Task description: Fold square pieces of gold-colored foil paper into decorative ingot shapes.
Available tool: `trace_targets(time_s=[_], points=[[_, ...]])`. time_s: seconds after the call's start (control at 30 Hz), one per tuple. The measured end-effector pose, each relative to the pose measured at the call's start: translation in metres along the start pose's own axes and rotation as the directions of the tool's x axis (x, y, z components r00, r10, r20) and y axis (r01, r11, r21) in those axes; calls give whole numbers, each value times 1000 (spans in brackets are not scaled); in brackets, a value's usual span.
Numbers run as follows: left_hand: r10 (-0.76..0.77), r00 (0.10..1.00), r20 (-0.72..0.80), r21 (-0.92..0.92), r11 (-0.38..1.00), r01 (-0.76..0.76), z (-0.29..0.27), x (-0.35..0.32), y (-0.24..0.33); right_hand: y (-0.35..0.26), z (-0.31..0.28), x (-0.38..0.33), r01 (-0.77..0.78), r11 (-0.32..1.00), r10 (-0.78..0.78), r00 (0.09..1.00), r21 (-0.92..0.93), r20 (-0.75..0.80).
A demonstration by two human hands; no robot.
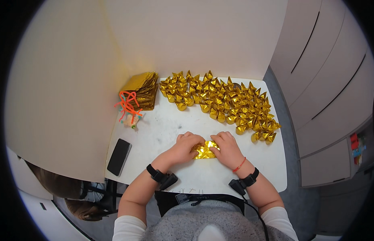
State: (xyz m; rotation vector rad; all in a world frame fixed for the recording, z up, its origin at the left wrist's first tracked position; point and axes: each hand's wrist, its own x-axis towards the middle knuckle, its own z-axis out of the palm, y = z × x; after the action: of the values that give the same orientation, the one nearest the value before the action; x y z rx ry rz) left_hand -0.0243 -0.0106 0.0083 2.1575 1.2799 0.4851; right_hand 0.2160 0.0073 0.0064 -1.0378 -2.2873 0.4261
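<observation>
A small strip of shiny gold foil paper (204, 152), creased and folded, lies on the white table in front of me. My left hand (187, 145) grips its left end, fingers curled and thumb at the near edge. On the other end, my right hand (228, 146) is closed with its thumb pressed on the foil. My palms hide both ends of the strip. Beyond my hands, several finished-looking gold foil ingots (229, 96) with pointed tips crowd the far and right side of the table.
At the far left stands a thick stack of gold paper sheets (140, 86), with orange-red pipe cleaners (130, 103) and a small figure (132, 120) against it. A black phone (119, 157) lies at the left edge. Walls border the table's far and left sides; grey cabinets (319, 92) stand right.
</observation>
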Motion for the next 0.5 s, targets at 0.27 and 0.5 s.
trace_targets(time_s=[0.27,0.5], points=[[-52,996,-70,32,998,54,7,7,-1,2,7,-2,-49,998,47,998,41,48],[-151,988,-35,-354,926,129,9,12,-7,3,5,2,-185,952,162,981,246,109]])
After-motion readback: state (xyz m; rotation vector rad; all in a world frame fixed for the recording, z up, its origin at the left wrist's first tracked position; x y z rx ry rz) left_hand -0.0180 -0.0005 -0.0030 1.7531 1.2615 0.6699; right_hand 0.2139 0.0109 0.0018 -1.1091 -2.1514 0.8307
